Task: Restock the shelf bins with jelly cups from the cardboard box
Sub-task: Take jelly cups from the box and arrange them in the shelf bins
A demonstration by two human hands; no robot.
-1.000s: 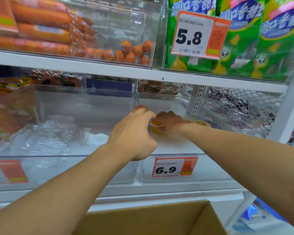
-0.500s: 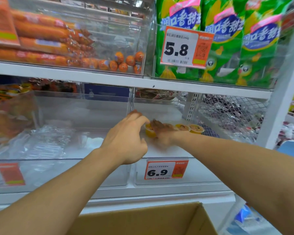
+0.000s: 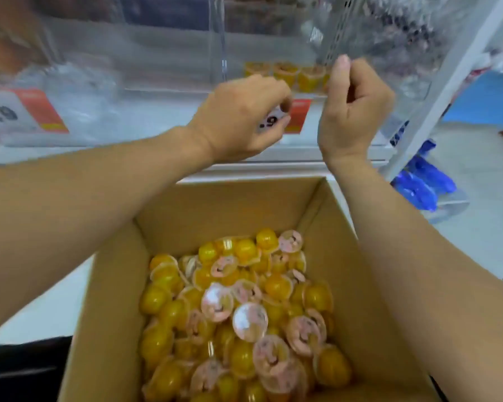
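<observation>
An open cardboard box [image 3: 108, 285] sits below me, filled with several yellow jelly cups [image 3: 244, 309], some showing pink foil lids. A short row of jelly cups [image 3: 285, 75] stands in the clear shelf bin [image 3: 273, 39] above the partly hidden 6.9 price tag [image 3: 298, 116]. My left hand [image 3: 238, 117] hovers in front of that tag, fingers curled, holding nothing. My right hand [image 3: 355, 103] is beside it, in front of the bin's right end, curled into a loose fist with the thumb up and nothing in it. Both hands are above the box's far edge.
A second clear bin [image 3: 114, 76] to the left holds crumpled clear wrappers, with a price tag [image 3: 21, 114] on its front. A white mesh divider [image 3: 389, 39] and slanted shelf post [image 3: 447, 91] stand at the right. Blue packets [image 3: 421, 184] lie lower right.
Both hands have pulled back out of the bin, leaving the jelly cups standing inside. My view has tipped down, so the box of cups now fills the lower frame.
</observation>
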